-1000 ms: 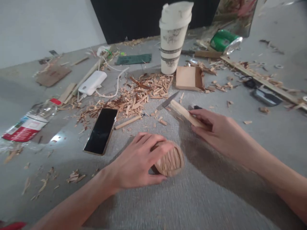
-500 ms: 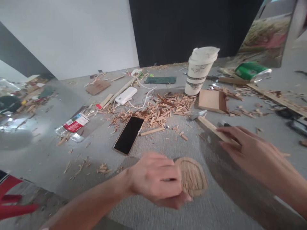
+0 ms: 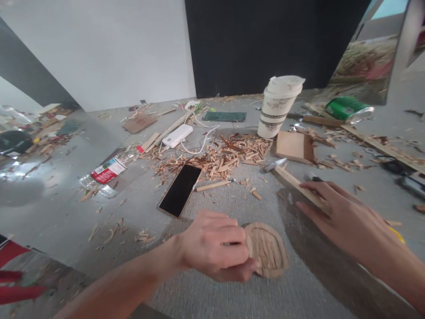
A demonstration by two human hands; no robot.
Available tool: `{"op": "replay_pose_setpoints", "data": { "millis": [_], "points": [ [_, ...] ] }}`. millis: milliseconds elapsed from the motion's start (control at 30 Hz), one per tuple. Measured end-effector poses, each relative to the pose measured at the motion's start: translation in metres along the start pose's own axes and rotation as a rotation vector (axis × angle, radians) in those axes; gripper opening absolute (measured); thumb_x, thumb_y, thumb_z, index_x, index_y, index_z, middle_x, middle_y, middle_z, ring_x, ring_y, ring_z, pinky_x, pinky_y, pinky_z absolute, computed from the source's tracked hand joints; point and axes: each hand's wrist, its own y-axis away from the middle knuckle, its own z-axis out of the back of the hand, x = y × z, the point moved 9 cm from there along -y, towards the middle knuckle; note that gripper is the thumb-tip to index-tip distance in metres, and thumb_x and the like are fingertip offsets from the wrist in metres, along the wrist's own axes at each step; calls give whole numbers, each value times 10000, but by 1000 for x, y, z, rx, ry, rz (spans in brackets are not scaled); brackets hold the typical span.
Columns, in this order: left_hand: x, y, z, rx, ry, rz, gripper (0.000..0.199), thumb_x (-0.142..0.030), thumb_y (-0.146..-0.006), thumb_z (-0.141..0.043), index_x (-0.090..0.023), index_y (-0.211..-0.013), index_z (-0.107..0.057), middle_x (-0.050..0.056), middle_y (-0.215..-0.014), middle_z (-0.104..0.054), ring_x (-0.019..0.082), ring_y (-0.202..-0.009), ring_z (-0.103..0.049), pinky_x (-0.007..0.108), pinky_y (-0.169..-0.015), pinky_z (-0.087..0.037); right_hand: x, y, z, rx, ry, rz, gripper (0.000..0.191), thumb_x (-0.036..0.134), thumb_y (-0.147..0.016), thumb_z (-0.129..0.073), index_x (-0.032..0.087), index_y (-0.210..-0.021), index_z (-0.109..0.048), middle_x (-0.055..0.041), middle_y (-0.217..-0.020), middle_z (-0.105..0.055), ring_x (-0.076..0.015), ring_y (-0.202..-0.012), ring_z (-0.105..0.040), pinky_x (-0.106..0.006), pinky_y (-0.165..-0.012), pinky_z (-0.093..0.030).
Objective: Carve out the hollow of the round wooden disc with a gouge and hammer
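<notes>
A small carved wooden disc point(image 3: 268, 252), oval with a grooved face and raised rim, lies on the grey work surface. My left hand point(image 3: 221, 248) is closed at its left edge, knuckles up, thumb and fingertips gripping the rim. To the right, my right hand point(image 3: 335, 210) reaches over a pale wooden strip point(image 3: 300, 188). Its thumb and index finger are apart on either side of the strip. By the strip's far end lies a pointed metal blade point(image 3: 276, 164); whether they are joined I cannot tell. A dark object point(image 3: 317, 179) shows just beyond my right fingers.
A phone point(image 3: 180, 190) and a wood-handled carving tool point(image 3: 214, 185) lie ahead. Behind them are wood shavings point(image 3: 229, 159), a power bank point(image 3: 177, 135), a paper cup point(image 3: 280, 106) and a square wooden tray point(image 3: 292, 146). A plastic bottle point(image 3: 109, 170) is left, a green can point(image 3: 347, 109) right.
The view has tilted up slightly, so things sit a little lower in the picture. My right thumb has moved slightly away from the strip. The left hand still grips the disc.
</notes>
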Motion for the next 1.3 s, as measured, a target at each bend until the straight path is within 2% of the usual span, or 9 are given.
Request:
{"op": "replay_pose_setpoints", "data": {
  "millis": [67, 133, 233, 300, 367, 467, 600, 1100, 1300],
  "points": [
    [5, -1, 3, 47, -32, 3, 454, -306, -983, -600, -199, -575, -431, -42, -600, -521, 97, -521, -429, 295, -489, -347, -1, 0, -1, -2, 1, 3, 455, 593, -1003, -495, 300, -1341, -574, -143, -1398, -666, -392, -1125, -719, -492, -872, -555],
    [27, 0, 10, 141, -133, 77, 360, -302, -1000, -587, -214, -658, -516, -37, -657, -575, 112, -579, -510, 289, -542, -421, 0, 0, -2, 0, 7, 7, 463, 599, -1005, -490, 290, -1339, -575, -142, -1372, -672, -388, -1114, -717, -489, -872, -556],
    [102, 17, 46, 187, -403, 531, 102, -204, -1015, -572, -210, -1056, -664, 82, -1048, -705, 223, -945, -673, 385, -811, -569, 2, 0, -2, -1, 7, 23, 469, 597, -1014, -473, 280, -1345, -575, -141, -1347, -678, -381, -1101, -716, -485, -878, -558],
    [147, 45, 65, 354, -614, 878, 314, -323, -975, -681, -209, -1259, -611, 132, -1245, -646, 314, -1171, -643, 487, -961, -578, 3, 1, -1, 9, 2, 27, 470, 590, -1018, -475, 271, -1349, -575, -147, -1366, -674, -381, -1104, -717, -489, -894, -558],
    [165, 59, 70, 423, -620, 972, 467, -414, -957, -712, -196, -1347, -572, 162, -1297, -613, 363, -1194, -644, 545, -978, -583, 4, 1, -1, 19, -1, 30, 475, 591, -1019, -480, 260, -1346, -577, -156, -1376, -670, -386, -1116, -716, -493, -910, -559],
    [170, 69, 62, 490, -573, 1012, 568, -486, -924, -744, -216, -1383, -546, 153, -1302, -611, 363, -1165, -667, 531, -960, -599, 4, 1, 0, 9, -4, 32, 479, 598, -1013, -485, 260, -1337, -585, -158, -1356, -677, -392, -1114, -717, -500, -903, -563],
    [167, 72, 53, 521, -565, 1068, 550, -434, -909, -748, -232, -1378, -544, 153, -1289, -614, 363, -1150, -670, 507, -916, -607, 4, 1, 0, -3, -8, 24, 466, 581, -1004, -498, 262, -1331, -591, -158, -1359, -684, -390, -1093, -723, -496, -862, -566],
    [172, 76, 54, 496, -605, 1116, 615, -387, -885, -741, -219, -1427, -506, 188, -1341, -650, 397, -1154, -702, 530, -926, -599, 6, 2, -1, -2, -21, 41, 503, 607, -1017, -492, 242, -1352, -574, -155, -1361, -672, -401, -1147, -690, -498, -906, -541],
    [171, 76, 54, 515, -606, 1119, 605, -412, -905, -718, -224, -1440, -505, 199, -1355, -655, 410, -1172, -696, 529, -913, -602, 7, 2, 4, -24, -31, 86, 390, 289, -990, -462, 195, -1344, -596, -183, -1332, -679, -372, -1128, -698, -466, -860, -535]
  ]
}}
